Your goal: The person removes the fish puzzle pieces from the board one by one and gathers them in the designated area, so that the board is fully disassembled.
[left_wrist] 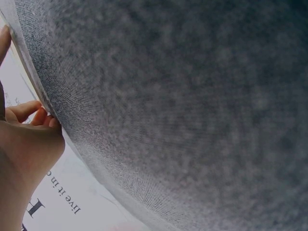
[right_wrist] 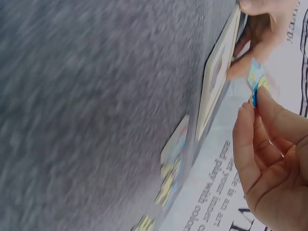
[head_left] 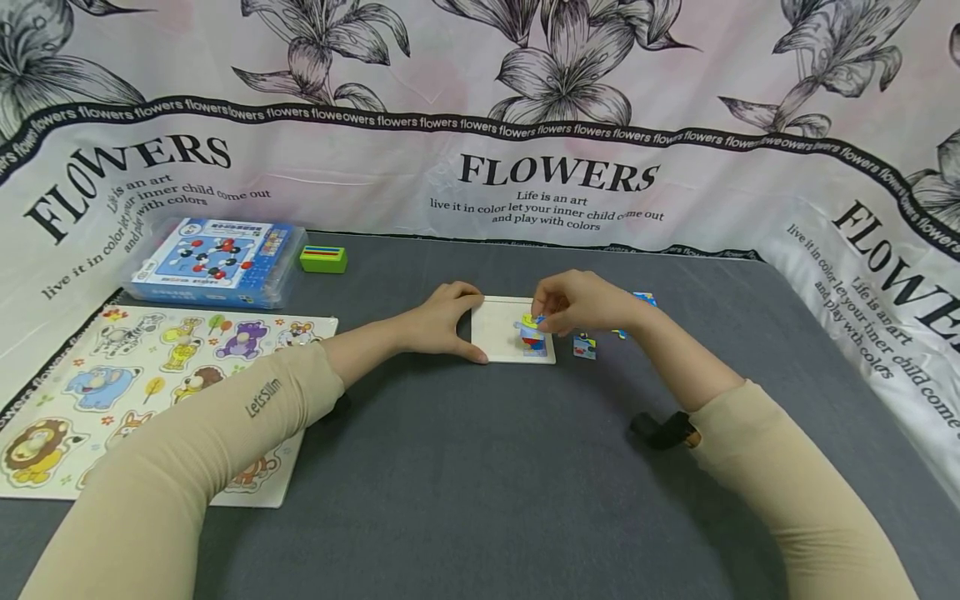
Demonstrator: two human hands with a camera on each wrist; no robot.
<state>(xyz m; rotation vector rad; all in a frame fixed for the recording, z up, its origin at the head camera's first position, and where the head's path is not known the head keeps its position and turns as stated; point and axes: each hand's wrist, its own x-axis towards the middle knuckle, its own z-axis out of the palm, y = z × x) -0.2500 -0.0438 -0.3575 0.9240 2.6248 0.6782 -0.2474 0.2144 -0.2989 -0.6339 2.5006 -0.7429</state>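
In the head view a small pale puzzle tray [head_left: 495, 329] lies on the dark table. My left hand [head_left: 442, 323] holds it at the left side, thumb at the near corner and fingers at the far one. Over the tray's right part, my right hand [head_left: 581, 302] pinches a blue and yellow jigsaw piece [right_wrist: 255, 82] between thumb and index finger, above the board in the right wrist view. A colourful piece [head_left: 534, 343] lies in the tray's near right corner, partly covered from above. One loose piece [head_left: 584, 347] lies just right of the tray.
More loose pieces [head_left: 643, 297] lie behind my right forearm, partly hidden. At the left are a large animal puzzle board [head_left: 292, 454], a clear plastic box with a blue label [head_left: 210, 258] and a green block [head_left: 324, 261]. A flower-printed cloth [head_left: 360, 183] rises behind the table.
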